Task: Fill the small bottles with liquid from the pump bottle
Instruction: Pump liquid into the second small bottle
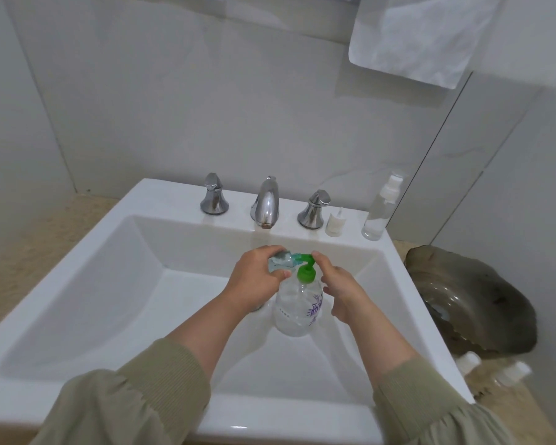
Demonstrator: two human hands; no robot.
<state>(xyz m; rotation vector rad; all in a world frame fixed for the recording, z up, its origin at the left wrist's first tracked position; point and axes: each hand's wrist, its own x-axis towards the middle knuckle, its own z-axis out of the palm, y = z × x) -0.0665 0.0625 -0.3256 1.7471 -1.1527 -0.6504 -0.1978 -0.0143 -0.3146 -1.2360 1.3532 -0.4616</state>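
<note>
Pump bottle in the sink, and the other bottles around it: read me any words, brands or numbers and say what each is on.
Pump bottle, purple print: large characters, too blurred to read.
Pump bottle, small dark print beside the purple print: too small to read.
Small bottle in the left hand, spray bottle and white cap on the sink rim: no text visible.

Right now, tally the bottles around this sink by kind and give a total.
Pump bottle: 1
Small bottle held at its nozzle: 1
Clear spray bottle: 1
White-capped bottles beside the sink: 2
Total: 5
</note>
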